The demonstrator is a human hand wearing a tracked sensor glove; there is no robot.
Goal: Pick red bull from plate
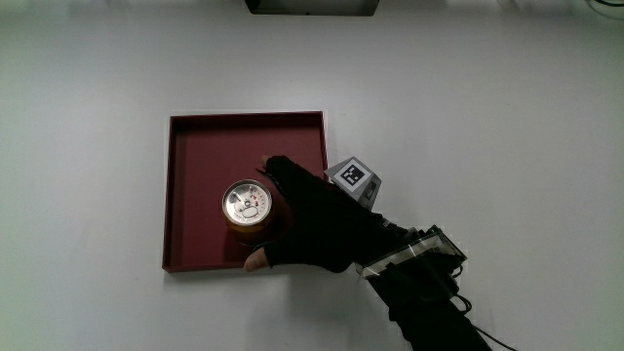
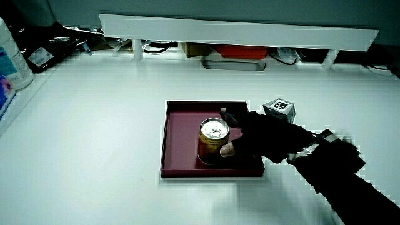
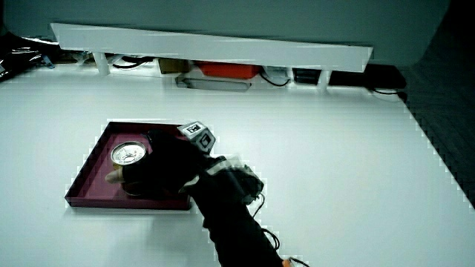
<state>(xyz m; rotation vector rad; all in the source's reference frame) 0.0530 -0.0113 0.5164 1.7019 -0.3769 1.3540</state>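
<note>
A Red Bull can (image 1: 246, 208) stands upright in a square dark red plate (image 1: 200, 146), in the part of the plate nearer to the person. Both side views show the can (image 2: 213, 140) (image 3: 128, 159) and the plate (image 2: 181, 125) (image 3: 93, 178). The gloved hand (image 1: 307, 219) reaches over the plate's edge and wraps around the can's side, thumb on the side nearer the person and fingers curled round the farther side. The can's base rests on the plate. The patterned cube (image 1: 354, 178) sits on the back of the hand.
The white table (image 1: 487, 117) ends at a low white partition (image 2: 237, 31), with cables and boxes under it. A white bottle (image 2: 12, 59) stands at the table's edge in a side view.
</note>
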